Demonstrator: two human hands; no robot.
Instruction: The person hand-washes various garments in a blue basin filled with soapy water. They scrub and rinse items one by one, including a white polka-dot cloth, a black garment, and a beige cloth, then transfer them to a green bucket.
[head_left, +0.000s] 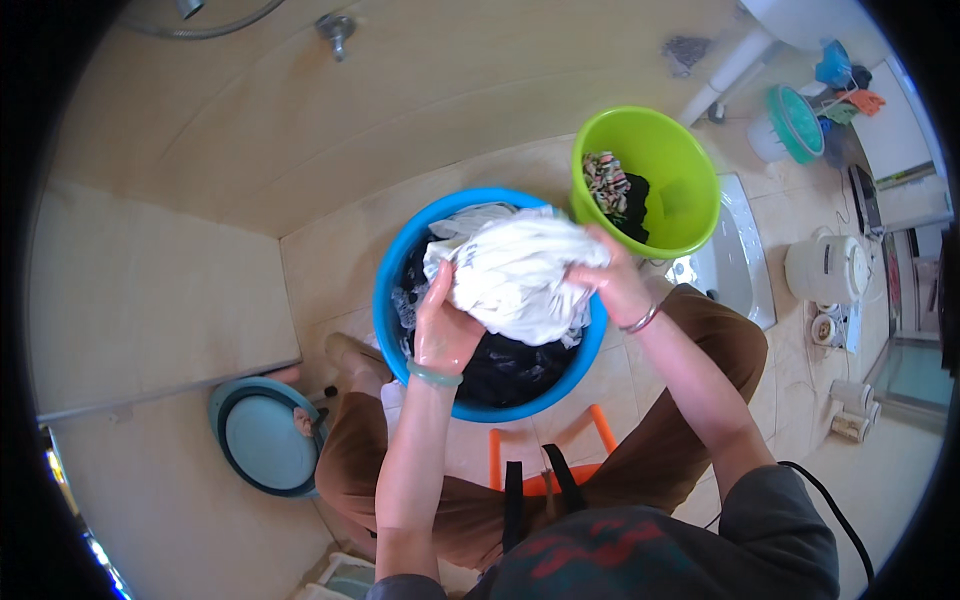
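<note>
A wet white garment (515,275) is bunched up over a blue wash basin (387,300) that holds dark laundry and water. My left hand (443,325) grips the garment's left side, a green bangle on its wrist. My right hand (612,282) clutches the garment's right side, a thin bracelet on that wrist. Both hands hold the cloth above the basin, between my knees.
A green bucket (690,165) with patterned and dark clothes stands behind the basin to the right. An orange stool (545,450) is under me. A teal folded tub (262,435) leans at the left wall. A white appliance (825,268) and a squat toilet pan (735,265) lie to the right.
</note>
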